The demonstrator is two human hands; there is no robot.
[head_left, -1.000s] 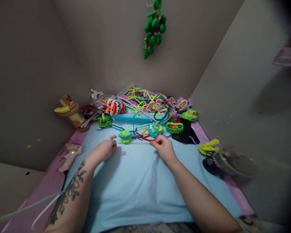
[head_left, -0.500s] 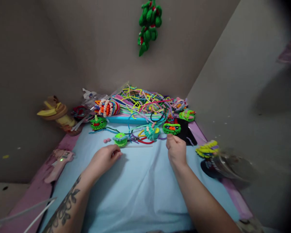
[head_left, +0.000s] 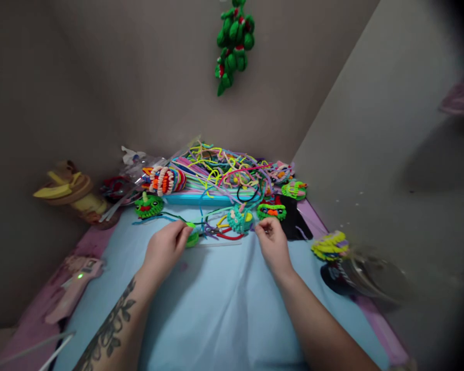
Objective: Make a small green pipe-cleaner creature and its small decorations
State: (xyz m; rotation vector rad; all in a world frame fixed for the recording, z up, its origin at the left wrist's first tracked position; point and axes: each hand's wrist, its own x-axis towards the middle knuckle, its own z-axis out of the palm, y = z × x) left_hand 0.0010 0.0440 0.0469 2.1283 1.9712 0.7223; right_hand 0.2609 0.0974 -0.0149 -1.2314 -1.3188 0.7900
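Observation:
My left hand (head_left: 165, 251) lies on the light blue cloth (head_left: 216, 309), fingers curled over a small round lime-green pipe-cleaner figure (head_left: 194, 239) that peeks out past the fingertips. A thin clear stick (head_left: 222, 243) lies just to its right. My right hand (head_left: 272, 246) rests on the cloth with fingers bent and thumb pinched against them; what is in the pinch I cannot make out. It sits just below a green monster figure (head_left: 271, 211) and right of a teal figure (head_left: 239, 219) among loose red, purple and yellow pipe cleaners (head_left: 222, 232).
A tangled pile of pipe cleaners (head_left: 224, 170) fills a blue tray (head_left: 212, 200) at the back. Around it: a green horned figure (head_left: 149, 205), a wooden banana toy (head_left: 69, 193), a pink device with a green light (head_left: 75, 283), black cloth (head_left: 296, 224), a yellow figure (head_left: 330, 245), a glass bowl (head_left: 371, 278).
My left hand has slid forward from the bare cloth onto the lime-green figure and closed over it. My right hand left the stick, went right, then came back toward the teal figure.

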